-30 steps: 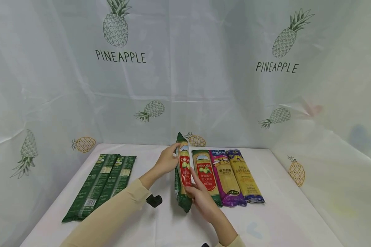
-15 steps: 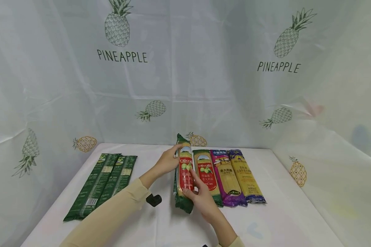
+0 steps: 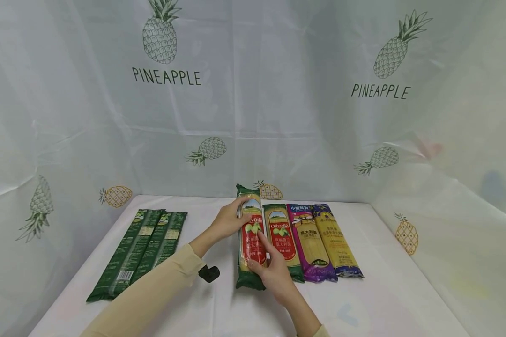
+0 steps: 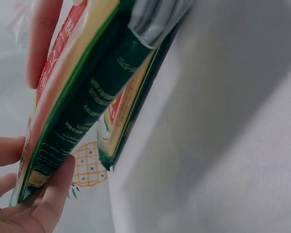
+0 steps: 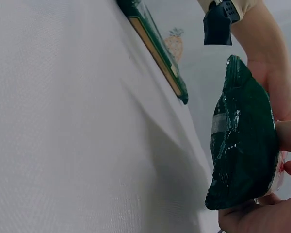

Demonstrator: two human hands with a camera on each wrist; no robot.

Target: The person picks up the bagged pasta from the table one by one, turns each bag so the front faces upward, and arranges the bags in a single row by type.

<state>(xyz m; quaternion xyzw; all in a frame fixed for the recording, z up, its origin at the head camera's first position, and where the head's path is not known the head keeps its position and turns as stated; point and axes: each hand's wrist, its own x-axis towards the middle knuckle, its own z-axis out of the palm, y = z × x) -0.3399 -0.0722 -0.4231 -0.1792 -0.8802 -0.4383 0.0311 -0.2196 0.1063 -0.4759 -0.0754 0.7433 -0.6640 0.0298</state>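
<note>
Both hands hold a green and red packet of spaghetti (image 3: 253,243) over the middle of the table, its red front label facing up toward the head view. My left hand (image 3: 229,219) grips it near the far end, thumb across the front. Lower down, my right hand (image 3: 277,275) grips the near right edge. From the left wrist view, the packet's green side (image 4: 82,109) shows above the table, a shadow falling below. The green crimped end (image 5: 245,141) faces the right wrist view, with right-hand fingers (image 5: 262,218) around its edge.
Just right of the held packet lies a matching spaghetti packet (image 3: 283,238), then a purple one (image 3: 312,243) and a yellow one (image 3: 335,241). Two green packets (image 3: 143,252) lie back side up at the left. A pineapple-print curtain (image 3: 274,103) rises behind the white table (image 3: 379,299).
The held packet has turned from nearly on edge to showing its front broadly. Its near end has shifted slightly left, and both hands keep hold of it. The packets on the table stay put.
</note>
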